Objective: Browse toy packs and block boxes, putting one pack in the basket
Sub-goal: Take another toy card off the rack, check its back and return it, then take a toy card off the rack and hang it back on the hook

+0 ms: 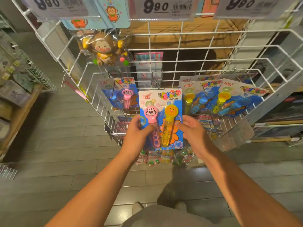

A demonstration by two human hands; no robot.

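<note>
I hold a blue bubble-wand pack (159,102) upright in front of the white wire rack (180,46). The card carries a pink wand with a dog face and a yellow wand with a duck face. My left hand (139,135) grips its lower left edge, thumb across the pink wand. My right hand (191,130) grips the lower right edge, thumb on the yellow wand. More bubble-wand packs hang on hooks behind, one at the left (122,94) and two at the right (221,97). No basket is in view.
A monkey toy pack (105,48) hangs at the upper left of the rack, under price tags (164,7) reading 9.80. Small packets (164,158) hang low on the rack. Wooden shelves with goods stand at the left (14,95) and right (278,115). Grey tiled floor lies below.
</note>
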